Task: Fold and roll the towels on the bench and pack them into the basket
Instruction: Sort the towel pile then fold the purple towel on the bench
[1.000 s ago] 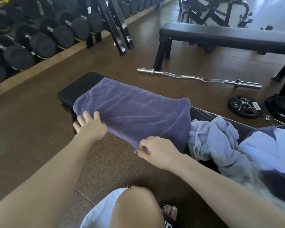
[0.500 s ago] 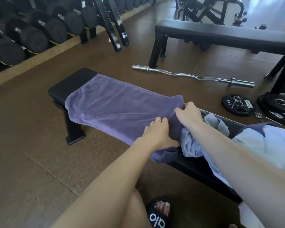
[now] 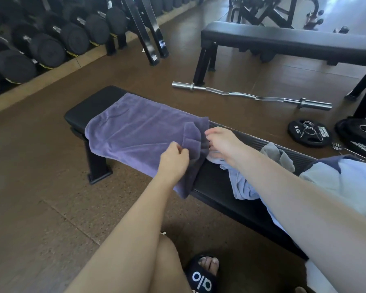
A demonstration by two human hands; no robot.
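On the bench [image 3: 97, 102], both hands pinch the purple towel's [image 3: 135, 132] edge.

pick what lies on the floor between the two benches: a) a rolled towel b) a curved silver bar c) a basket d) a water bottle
b: a curved silver bar lies on the brown floor between the near bench with the purple towel and the far bench; no basket, rolled towel or bottle shows there.
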